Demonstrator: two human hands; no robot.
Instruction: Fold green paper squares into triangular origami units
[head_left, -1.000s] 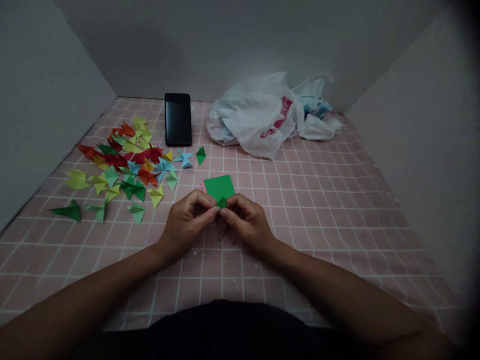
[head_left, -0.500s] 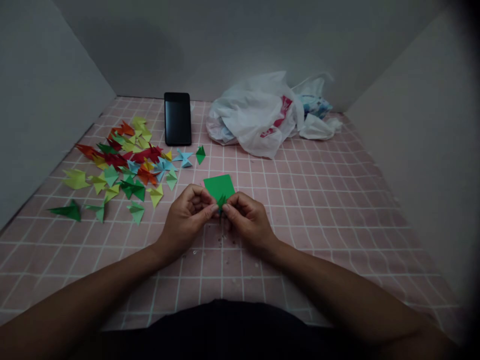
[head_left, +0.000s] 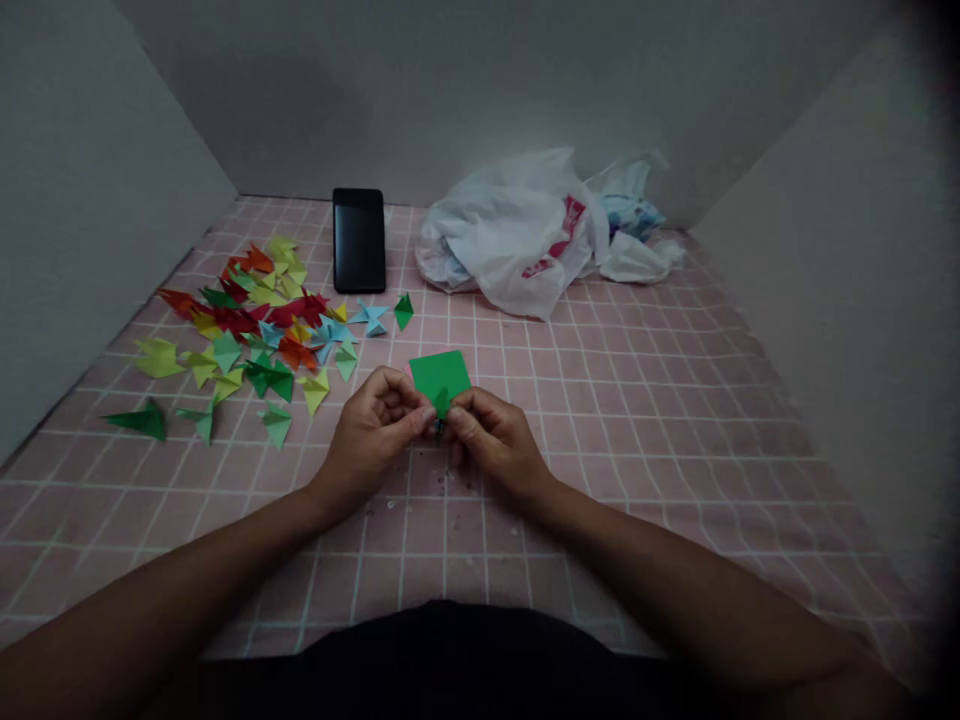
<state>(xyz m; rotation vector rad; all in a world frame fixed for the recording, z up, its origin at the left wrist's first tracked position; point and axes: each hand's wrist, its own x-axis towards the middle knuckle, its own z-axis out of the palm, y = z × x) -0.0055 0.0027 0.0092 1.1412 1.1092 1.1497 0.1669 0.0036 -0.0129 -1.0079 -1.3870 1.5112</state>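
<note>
Between the thumbs and fingertips of both hands is a small folded green paper piece (head_left: 442,402), partly hidden by the fingers. My left hand (head_left: 382,415) pinches it from the left, and my right hand (head_left: 495,432) pinches it from the right. Just beyond the fingertips lies a green paper square (head_left: 439,372), with a pink edge peeking out under it. To the left spread many folded paper cranes (head_left: 259,378) in red, orange, yellow, blue and green. A single dark green folded piece (head_left: 404,311) sits apart at their right side.
A black smartphone (head_left: 359,240) lies at the back, near the wall. Beside it rests a crumpled white plastic bag (head_left: 517,235) with red print, and a blue-and-white packet (head_left: 634,215) behind. The pink checked cloth (head_left: 637,400) covers the surface; walls rise on three sides.
The folded green piece has turned slightly between my fingertips, and its pointed tips look less spread. Both hands stay in nearly the same place; the view has shifted a little.
</note>
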